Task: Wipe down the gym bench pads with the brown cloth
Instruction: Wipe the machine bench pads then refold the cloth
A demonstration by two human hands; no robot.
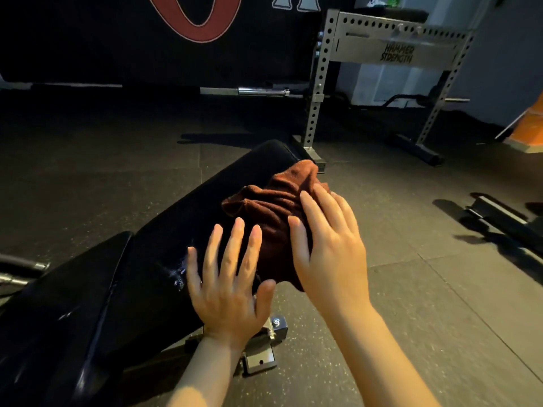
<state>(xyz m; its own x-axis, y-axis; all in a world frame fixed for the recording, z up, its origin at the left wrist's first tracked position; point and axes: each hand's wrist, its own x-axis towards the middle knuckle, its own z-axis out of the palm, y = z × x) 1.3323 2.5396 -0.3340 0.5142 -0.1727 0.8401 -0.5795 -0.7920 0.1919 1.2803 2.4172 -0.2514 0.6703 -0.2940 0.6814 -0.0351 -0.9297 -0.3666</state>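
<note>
Left hand (227,292), right hand (329,248) flat (fingers straight, gripping nothing) on brown cloth (270,207), atop bench pad (182,207).

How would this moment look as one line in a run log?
step: wiping | brown cloth: bunched on long pad | right hand: flat on cloth | left hand: flat, fingertips at cloth edge

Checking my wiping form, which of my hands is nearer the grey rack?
Right. The right hand lies on the brown cloth, toward the grey rack; the left hand sits nearer you.

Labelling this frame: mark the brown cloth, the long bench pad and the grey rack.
brown cloth (273,207), head view, bunched middle.
long bench pad (188,212), head view, bare top.
grey rack (396,51), head view, lettered crossbar.
</note>
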